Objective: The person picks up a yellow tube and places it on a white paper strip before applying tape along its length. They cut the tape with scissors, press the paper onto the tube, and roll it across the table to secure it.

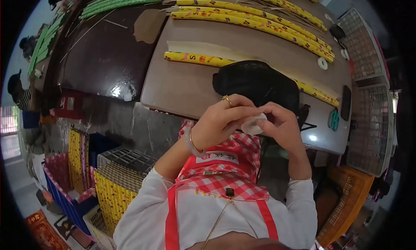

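Close in front of my apron, both hands meet around a roll of clear tape [251,126]. My left hand [221,120], with a ring and a bracelet, pinches at the roll's upper edge. From the other side, my right hand [281,125] grips the roll between thumb and fingers. Just beyond the hands, a black mesh item [258,83], which looks like a cap, covers the middle of a yellow patterned roll [195,58]. A pale sheet edge shows along that roll on the table [160,92].
Several yellow rolls [251,22] lie at the table's back, near a white tape roll [322,63]. Teal-handled scissors [333,119] and a dark phone-like object [346,103] lie right. Green rolls [121,2] are far left. Crates [368,124] stand right; a blue bin [71,206] stands lower left.
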Motion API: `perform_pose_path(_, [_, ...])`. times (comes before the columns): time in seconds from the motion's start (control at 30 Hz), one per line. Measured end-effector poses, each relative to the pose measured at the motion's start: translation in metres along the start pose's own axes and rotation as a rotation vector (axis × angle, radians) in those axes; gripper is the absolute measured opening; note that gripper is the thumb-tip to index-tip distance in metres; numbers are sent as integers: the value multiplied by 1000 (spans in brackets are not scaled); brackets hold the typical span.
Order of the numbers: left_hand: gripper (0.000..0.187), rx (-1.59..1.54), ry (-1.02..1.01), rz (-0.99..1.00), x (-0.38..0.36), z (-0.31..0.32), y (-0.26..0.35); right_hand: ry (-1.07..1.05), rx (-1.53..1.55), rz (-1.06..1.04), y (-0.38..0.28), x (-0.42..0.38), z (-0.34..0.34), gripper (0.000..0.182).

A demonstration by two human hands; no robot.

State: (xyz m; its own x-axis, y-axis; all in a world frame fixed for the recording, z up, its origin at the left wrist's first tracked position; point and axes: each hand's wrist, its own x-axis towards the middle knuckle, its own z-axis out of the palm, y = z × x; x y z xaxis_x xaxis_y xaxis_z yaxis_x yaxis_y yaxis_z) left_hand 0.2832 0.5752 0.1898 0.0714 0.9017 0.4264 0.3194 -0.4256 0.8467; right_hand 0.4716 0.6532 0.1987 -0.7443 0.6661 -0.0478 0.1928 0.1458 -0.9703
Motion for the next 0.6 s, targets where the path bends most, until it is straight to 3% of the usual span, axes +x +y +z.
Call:
perform_pose_path(0.07, [36, -59, -57, 20, -7, -6, -2, -78, 230, 100, 4, 1, 3, 19])
perform_pose_path(0.23, [26, -11, -23, 21, -20, -13, -1, -228, 350, 227, 2, 0, 1, 22])
perform_pose_path(0.47, [19, 119, 108, 81, -24, -26, 1, -107, 394, 218, -5, 0, 7, 38])
perform_pose_path(0.53, [18, 179, 150, 120, -25, -28, 3, -20, 388, 179, 0, -3, 8, 28])
perform_pose_path(0.57, [18, 168, 156, 81, -28, -29, 6, -65, 391, 237, -3, -5, 5, 16])
perform_pose_path(0.6, [19, 158, 163, 41, -30, -30, 9, -68, 385, 228, -1, -5, 7, 16])
